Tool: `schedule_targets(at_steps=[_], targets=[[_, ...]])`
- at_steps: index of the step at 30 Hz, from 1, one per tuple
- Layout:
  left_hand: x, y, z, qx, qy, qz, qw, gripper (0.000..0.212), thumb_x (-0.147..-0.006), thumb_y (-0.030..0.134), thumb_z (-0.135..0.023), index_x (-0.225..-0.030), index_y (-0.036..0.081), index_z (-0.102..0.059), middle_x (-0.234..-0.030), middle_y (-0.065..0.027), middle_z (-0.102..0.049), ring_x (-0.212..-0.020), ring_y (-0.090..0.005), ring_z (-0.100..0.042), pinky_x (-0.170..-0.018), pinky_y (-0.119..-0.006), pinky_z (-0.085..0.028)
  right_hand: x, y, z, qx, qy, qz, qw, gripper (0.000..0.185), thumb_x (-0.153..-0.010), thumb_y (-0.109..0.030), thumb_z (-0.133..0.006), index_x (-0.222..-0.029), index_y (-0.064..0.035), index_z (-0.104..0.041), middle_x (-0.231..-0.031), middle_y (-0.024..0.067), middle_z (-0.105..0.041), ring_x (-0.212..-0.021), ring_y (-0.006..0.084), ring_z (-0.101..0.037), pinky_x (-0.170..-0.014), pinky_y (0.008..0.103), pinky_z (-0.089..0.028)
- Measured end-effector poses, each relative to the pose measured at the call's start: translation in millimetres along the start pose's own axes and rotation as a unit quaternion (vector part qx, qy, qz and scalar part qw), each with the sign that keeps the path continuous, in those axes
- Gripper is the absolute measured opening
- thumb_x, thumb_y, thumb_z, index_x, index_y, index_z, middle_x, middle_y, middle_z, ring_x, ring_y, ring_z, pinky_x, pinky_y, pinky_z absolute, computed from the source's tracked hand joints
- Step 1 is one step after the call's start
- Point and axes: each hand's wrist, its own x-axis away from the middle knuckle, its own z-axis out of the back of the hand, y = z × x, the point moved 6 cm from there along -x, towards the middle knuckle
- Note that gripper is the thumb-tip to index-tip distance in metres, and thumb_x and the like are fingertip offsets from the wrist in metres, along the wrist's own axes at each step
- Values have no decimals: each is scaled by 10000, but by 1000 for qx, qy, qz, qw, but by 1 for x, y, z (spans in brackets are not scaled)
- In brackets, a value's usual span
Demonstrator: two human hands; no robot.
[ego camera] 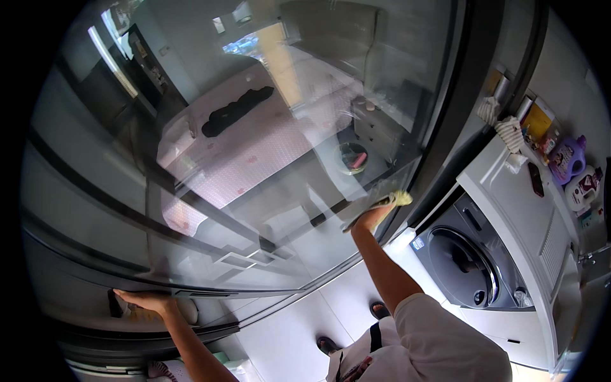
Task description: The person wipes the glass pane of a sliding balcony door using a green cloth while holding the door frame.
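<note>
A large glass sliding door panel point(305, 248) with a dark frame stands before me. My right hand point(374, 217) presses a pale yellow cloth point(402, 197) to the lower right part of the glass. My left hand point(145, 301) rests at the dark edge of the door frame point(129, 281) at the lower left, close to the recessed handle point(203, 294); how far its fingers close round the edge cannot be told. Through the glass show a bed point(248, 157) with a pink cover, a dark garment point(236, 112) on it and a grey nightstand point(374, 126).
At the right, a dark front-loading washing machine point(460, 267) sits under a white counter point(520, 200) with a built-in sink. A phone point(535, 180), a striped cloth point(510, 135), and a purple detergent bottle point(567, 160) are on the counter. The floor track point(279, 308) runs below the door.
</note>
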Motion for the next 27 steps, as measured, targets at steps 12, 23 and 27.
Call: schedule_targets(at_steps=[12, 23, 27], targets=[[16, 12, -7, -112, 36, 3, 993, 712, -912, 575, -265, -1438, 100, -204, -1459, -134, -227, -1308, -309, -292, -1066, -434, -274, 251, 184, 23, -88, 125, -255, 955, 577, -910, -510, -326, -1296, -88, -402, -1307, 67, -425, -1105, 258, -469, -960, 389, -391], [20, 17, -12, -119, 42, -12, 992, 723, -901, 600, -264, -1433, 112, -231, -1471, -123, -234, -1303, -331, -301, -1069, -437, -283, 393, 252, 36, -54, -8, -623, 780, 747, -801, -676, -338, -1278, -116, -469, -1351, 72, -442, -1195, 284, -431, -1007, 433, -330], [17, 14, -15, -54, 11, 3, 998, 648, -916, 546, -289, -1391, 106, -306, -1437, -115, -291, -1270, -316, -344, -1050, -444, -306, 255, 252, 46, -129, 5, -567, 814, 793, -767, -722, -339, -1266, -126, -492, -1354, 74, -454, -1216, 291, -420, -1016, 446, -313]])
